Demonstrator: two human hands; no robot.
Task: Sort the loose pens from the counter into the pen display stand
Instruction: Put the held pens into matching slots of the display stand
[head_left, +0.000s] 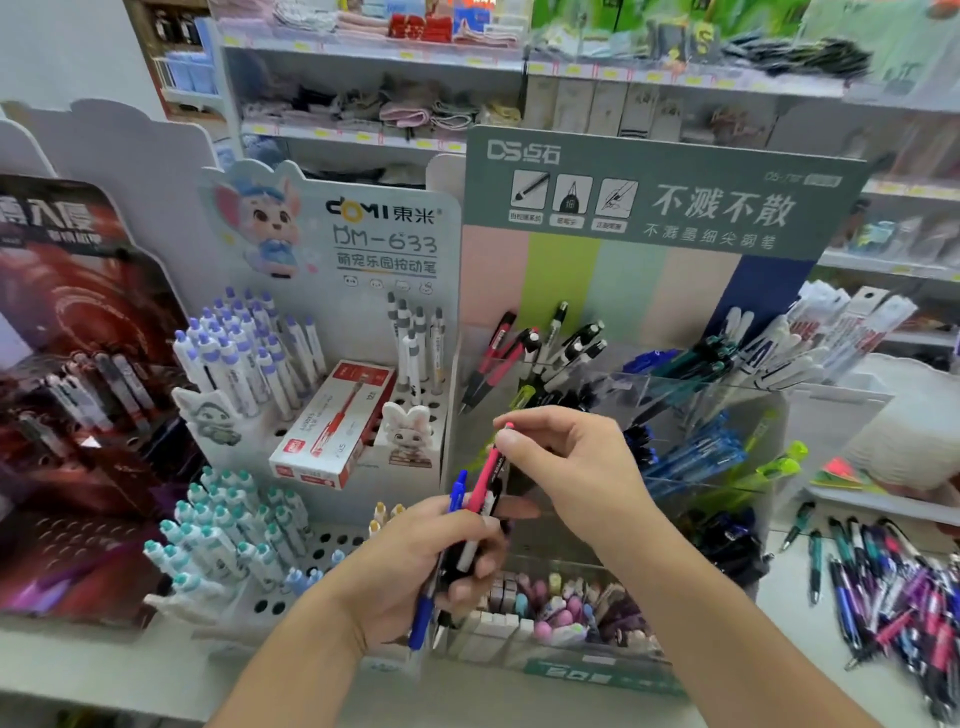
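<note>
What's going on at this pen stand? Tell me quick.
A person is sorting pens into the clear pen display stand. The left hand grips a small bunch of pens, a blue pen among them. The right hand pinches the top of a red pen that sits in that bunch. A pile of loose pens lies on the counter at the right, not yet sorted.

A red pen box (332, 423) lies beside a rabbit figurine (408, 434).
</note>
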